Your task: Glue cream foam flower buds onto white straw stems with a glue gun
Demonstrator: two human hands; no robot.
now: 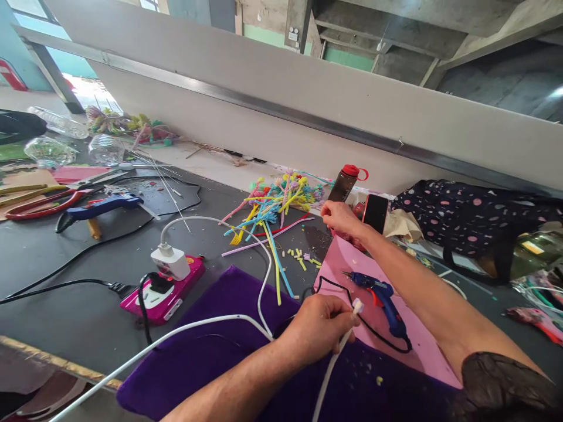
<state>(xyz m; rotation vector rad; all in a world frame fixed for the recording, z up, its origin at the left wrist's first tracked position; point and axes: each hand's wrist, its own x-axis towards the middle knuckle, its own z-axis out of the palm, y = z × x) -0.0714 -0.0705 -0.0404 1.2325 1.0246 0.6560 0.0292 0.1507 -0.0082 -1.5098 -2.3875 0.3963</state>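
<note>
My left hand (317, 329) is closed at the lower middle, its thumb and fingers pinching a thin white stem (329, 375) with a small pale lilac piece (358, 306) at the top. The stem runs down out of view. My right hand (343, 219) is stretched forward, fingers curled, over something reddish near a dark bottle with a red cap (345, 181). What its fingers hold, if anything, is hidden. Between my arms a blue glue gun (387, 305) lies on a pink sheet (422, 354). Small cut yellow and lilac pieces (302, 260) are scattered left of that sheet.
Coloured pipe-cleaner stems (281, 202) are heaped mid-table. A magenta power strip (189, 278) carries a white charger (170, 261), with cables trailing over purple cloth (211, 310). Tools, including a second blue glue gun (105, 206), lie left. A phone (376, 212) and patterned bag (466, 217) stand right.
</note>
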